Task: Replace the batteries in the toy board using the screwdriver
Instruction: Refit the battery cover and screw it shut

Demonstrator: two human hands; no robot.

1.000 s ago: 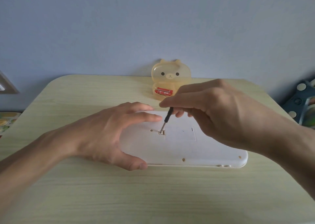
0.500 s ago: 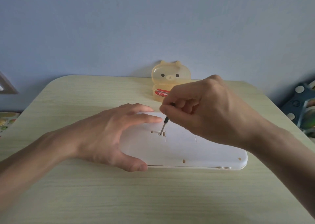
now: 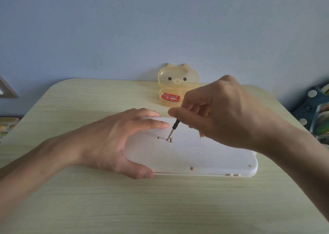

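Nearest to me, my left hand (image 3: 106,141) lies open and flat over the left end of the white plastic toy board (image 3: 195,159), which rests back side up on the pale wooden table (image 3: 160,207); I press it there, holding nothing, so that it cannot slide. A little farther, my right hand (image 3: 222,112) pinches the small black-handled screwdriver (image 3: 173,128) tightly in closed fingers, its tip in the screw beside the battery cover (image 3: 188,141). Beyond stands a yellow translucent bear-shaped box (image 3: 178,79) with a red battery (image 3: 170,97), probably the replacement.
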